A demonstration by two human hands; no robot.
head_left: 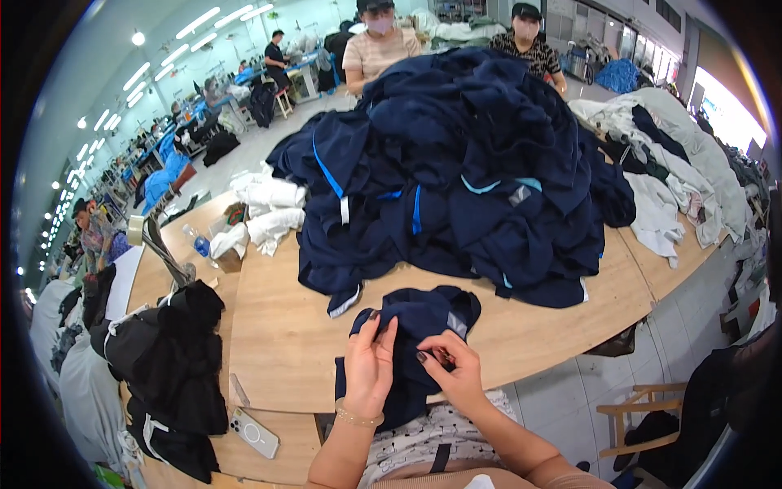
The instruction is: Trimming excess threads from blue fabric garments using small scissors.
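Note:
A navy blue garment (419, 314) with a grey patch lies bunched at the table's near edge and hangs over it toward my lap. My left hand (371, 363) is raised in front of this garment, palm turned up, fingers stretched and slightly apart, with nothing visible in them. Close by on the right, my right hand (456, 368) has its fingers curled in over the cloth. Something small and dark shows between them, too hidden to name. Beyond both hands rises a large heap of navy garments (472, 163) with light blue and white trims.
The wooden table (277, 342) carries white cloth bundles (273, 204), a plastic bottle (195, 242) and a phone (255, 433). Black garments (167, 359) are piled at left, white cloth (652, 196) at right. Two people stand behind the heap. A wooden chair (639, 420) is at lower right.

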